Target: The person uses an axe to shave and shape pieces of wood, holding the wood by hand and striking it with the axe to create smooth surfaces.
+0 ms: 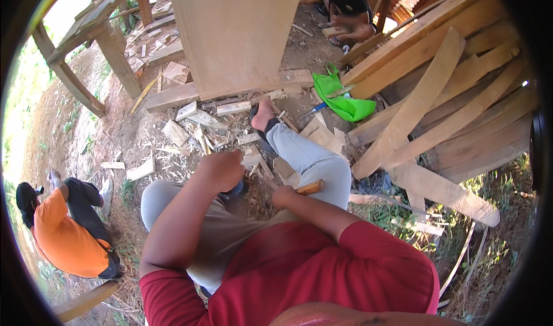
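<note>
- Head view: a person in a red shirt sits on the ground, legs stretched far ahead among wood scraps (pixel 178 131).
- The right hand (pixel 283 196) is closed around a wooden handle (pixel 309 187), which sticks out to the right, above the right thigh.
- The left hand (pixel 222 170) is curled into a fist over a dark object (pixel 235 189), mostly hidden, near the lap.
- Far right, a stack of planks (pixel 449 89); beside it, a green bag (pixel 343 98).
- Near left, a person in an orange shirt (pixel 63 231) crouches.
</note>
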A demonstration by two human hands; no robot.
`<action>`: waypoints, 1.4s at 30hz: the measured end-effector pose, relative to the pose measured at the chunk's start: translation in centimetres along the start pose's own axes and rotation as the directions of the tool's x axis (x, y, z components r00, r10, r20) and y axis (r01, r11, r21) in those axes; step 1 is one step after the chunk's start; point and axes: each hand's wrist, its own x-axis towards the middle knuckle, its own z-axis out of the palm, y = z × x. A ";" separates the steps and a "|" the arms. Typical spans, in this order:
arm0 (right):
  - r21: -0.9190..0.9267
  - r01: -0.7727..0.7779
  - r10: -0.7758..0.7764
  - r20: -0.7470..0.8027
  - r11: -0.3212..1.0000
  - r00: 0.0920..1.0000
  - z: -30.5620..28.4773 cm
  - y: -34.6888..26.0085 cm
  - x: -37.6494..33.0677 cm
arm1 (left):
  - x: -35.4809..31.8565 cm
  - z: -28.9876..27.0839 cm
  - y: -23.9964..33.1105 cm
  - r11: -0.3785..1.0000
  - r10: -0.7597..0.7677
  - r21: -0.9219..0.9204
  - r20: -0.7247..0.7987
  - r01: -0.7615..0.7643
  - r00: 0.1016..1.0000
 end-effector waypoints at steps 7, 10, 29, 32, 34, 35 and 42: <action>0.009 -0.006 0.006 0.006 1.000 1.000 0.2 0.0 0.5 | -0.9 0.7 -0.3 0.999 -0.019 0.028 -0.005 0.019 1.000; 0.000 -0.001 0.001 0.011 1.000 1.000 0.3 -0.2 0.4 | -1.4 0.6 -0.6 0.998 -0.066 0.023 0.019 0.065 0.998; -0.020 0.031 -0.031 -0.001 0.999 1.000 0.6 -0.1 0.8 | -3.2 1.0 -2.6 0.989 -0.148 0.032 0.033 0.147 0.988; -0.001 0.005 -0.005 0.011 1.000 1.000 0.2 -0.3 0.5 | -2.8 1.3 -2.6 0.991 -0.135 0.028 0.045 0.134 0.990; 0.000 -0.012 0.012 0.008 1.000 1.000 0.3 -0.4 0.5 | -2.7 1.5 -2.7 0.995 -0.100 0.027 0.005 0.100 0.995; -0.003 -0.002 0.002 0.010 1.000 1.000 0.2 -0.4 0.5 | -2.7 1.6 -2.8 0.996 -0.083 0.023 -0.016 0.084 0.996; -0.031 0.016 -0.014 0.045 0.999 0.999 -0.2 -0.5 0.3 | -3.0 1.1 -2.2 0.992 -0.128 0.001 0.042 0.128 0.991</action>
